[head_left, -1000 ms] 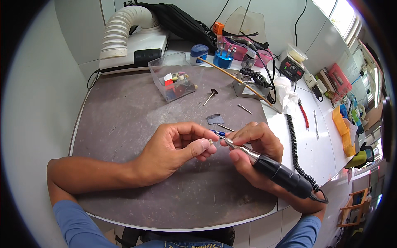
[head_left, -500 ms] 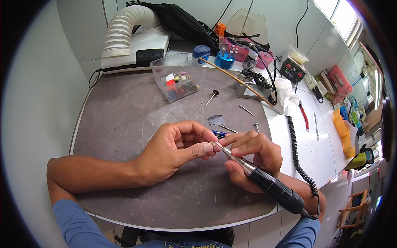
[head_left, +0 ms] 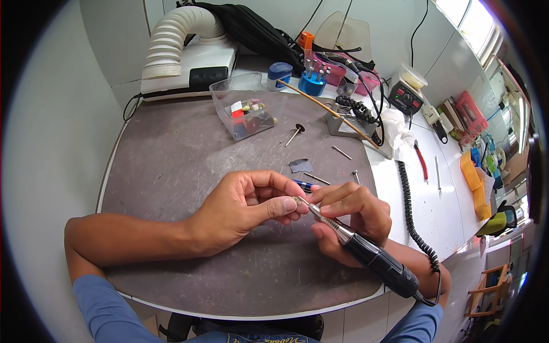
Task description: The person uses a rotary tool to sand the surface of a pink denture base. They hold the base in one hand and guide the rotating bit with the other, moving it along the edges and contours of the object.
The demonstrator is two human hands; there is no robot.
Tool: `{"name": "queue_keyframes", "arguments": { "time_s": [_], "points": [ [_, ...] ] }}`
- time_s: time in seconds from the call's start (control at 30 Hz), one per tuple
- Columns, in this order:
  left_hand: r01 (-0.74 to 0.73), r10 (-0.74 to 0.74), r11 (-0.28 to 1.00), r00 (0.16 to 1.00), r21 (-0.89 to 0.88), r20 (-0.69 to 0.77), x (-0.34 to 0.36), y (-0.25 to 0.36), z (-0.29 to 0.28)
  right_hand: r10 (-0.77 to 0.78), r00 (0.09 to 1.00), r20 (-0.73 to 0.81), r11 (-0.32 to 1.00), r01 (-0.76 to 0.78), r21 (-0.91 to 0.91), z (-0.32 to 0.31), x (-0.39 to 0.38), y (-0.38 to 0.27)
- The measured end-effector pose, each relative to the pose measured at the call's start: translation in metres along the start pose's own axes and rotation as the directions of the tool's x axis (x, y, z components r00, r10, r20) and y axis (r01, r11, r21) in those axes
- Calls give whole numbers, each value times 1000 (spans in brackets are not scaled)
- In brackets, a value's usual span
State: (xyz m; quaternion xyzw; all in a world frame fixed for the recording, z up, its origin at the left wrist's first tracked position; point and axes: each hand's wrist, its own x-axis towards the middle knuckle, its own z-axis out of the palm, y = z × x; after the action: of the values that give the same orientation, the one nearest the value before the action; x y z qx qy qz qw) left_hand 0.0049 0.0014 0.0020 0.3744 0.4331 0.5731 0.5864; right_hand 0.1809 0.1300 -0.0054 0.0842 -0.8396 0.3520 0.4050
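Note:
Between thumb and fingers, my left hand point(head_left: 243, 208) pinches a small pale tan piece point(head_left: 297, 200), too small to name more exactly. My right hand point(head_left: 361, 212) grips a black and silver rotary handpiece point(head_left: 380, 262) like a pen. The handpiece's thin tip meets the small piece or lies right beside it; which of these I cannot tell. Both hands are close together over the dark mat point(head_left: 171, 171). Just beyond the fingers lies a blue pen-like object point(head_left: 305, 185), partly hidden by them.
Past my hands lie a grey sandpaper scrap point(head_left: 300, 166), a dark-headed mandrel point(head_left: 295, 135) and several thin metal bits. A clear plastic bin point(head_left: 246, 135) holds small polishing tips. A coiled cord point(head_left: 409, 211) runs down the right side, near red-handled pliers point(head_left: 421, 160). A white hose unit point(head_left: 171, 48) stands back left.
The small piece has turned slightly in my left fingers, and the handpiece has shifted a little against it. Both hands otherwise keep their places.

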Motion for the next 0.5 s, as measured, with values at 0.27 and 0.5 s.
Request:
{"name": "queue_keyframes", "arguments": {
  "time_s": [0.27, 0.5],
  "points": [
    [2, -1, 1000, 1000, -2, 6, 0, 1, 0, -15, 1000, -17, 1000, 15, -16, 1, 1, 0],
    [-9, 9, 1000, 1000, 21, 3, 0, 0, 0, -33, 999, 24, 999, 34, -28, -1, 1, 2]
  ]
}}
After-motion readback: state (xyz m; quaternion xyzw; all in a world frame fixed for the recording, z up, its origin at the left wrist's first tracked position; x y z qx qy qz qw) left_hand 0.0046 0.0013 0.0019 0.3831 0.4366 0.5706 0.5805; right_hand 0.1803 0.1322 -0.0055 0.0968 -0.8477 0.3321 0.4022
